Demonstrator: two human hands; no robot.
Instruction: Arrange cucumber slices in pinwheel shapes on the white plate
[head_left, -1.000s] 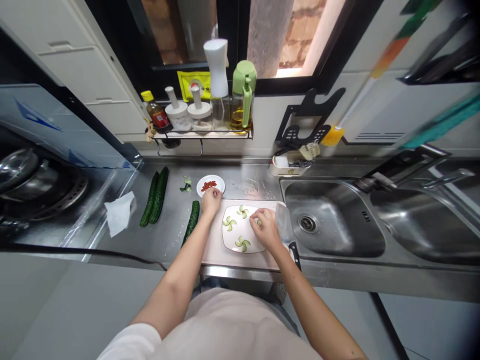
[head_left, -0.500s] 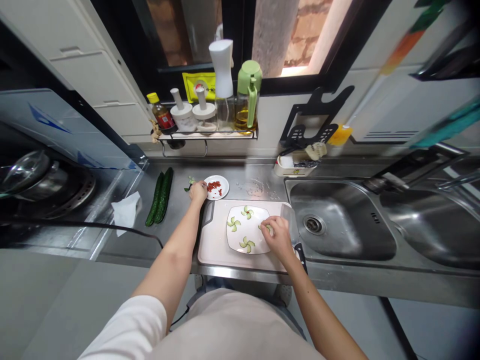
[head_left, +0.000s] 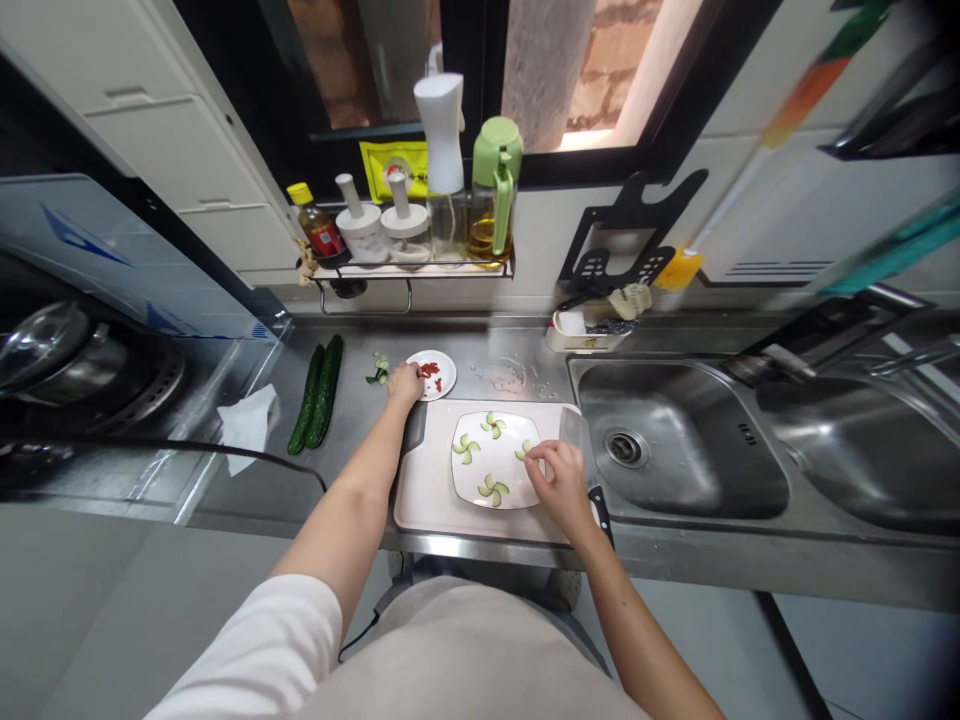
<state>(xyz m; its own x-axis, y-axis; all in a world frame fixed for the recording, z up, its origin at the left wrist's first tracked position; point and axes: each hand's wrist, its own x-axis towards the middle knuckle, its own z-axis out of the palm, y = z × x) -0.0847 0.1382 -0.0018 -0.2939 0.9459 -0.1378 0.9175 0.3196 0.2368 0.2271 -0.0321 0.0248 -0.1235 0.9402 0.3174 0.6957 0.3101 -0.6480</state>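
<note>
A white square plate lies on a pale cutting board and carries several pinwheels of cucumber slices. My right hand rests at the plate's right edge, its fingertips pinched on the cucumber slices there. My left hand reaches to the left rim of a small white dish of red bits. Its fingers are curled, and what they hold is hidden.
Two whole cucumbers and a crumpled tissue lie on the steel counter at left, with cucumber scraps near the dish. A cleaver lies right of the plate, beside the double sink. A condiment rack hangs behind, and a stove pot stands far left.
My left hand left the board's corner and went up-left to the red dish's rim. My right hand slid from the plate's middle to its right edge, uncovering a cucumber pinwheel.
</note>
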